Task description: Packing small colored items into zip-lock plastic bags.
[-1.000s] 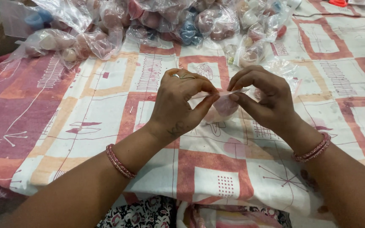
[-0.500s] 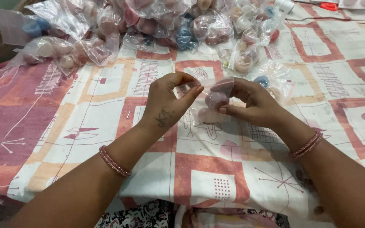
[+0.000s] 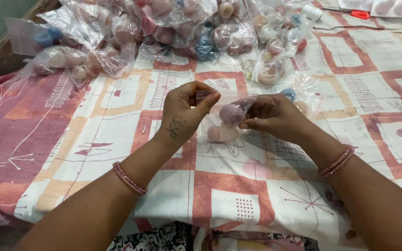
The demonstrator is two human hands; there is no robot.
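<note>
A patterned cloth (image 3: 94,139) in pink, orange and white covers the surface. At twelve o'clock lies a heap of clear bags (image 3: 173,28); at one o'clock, red-handled scissors (image 3: 357,14) beside a white tray (image 3: 396,6).

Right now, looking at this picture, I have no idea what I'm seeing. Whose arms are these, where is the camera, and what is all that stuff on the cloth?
There is no machine here: these are a person's two bare arms, filmed by a camera worn on their head and looking down. The left hand and right hand together hold a small clear plastic bag with pinkish egg-shaped sponges inside. Each wrist wears pink bangles. Underneath lies a patterned cloth in white, orange and pink. At the far side sits a heap of similar filled bags, holding pink, beige and blue pieces. Red-handled scissors lie at the top right.
</note>
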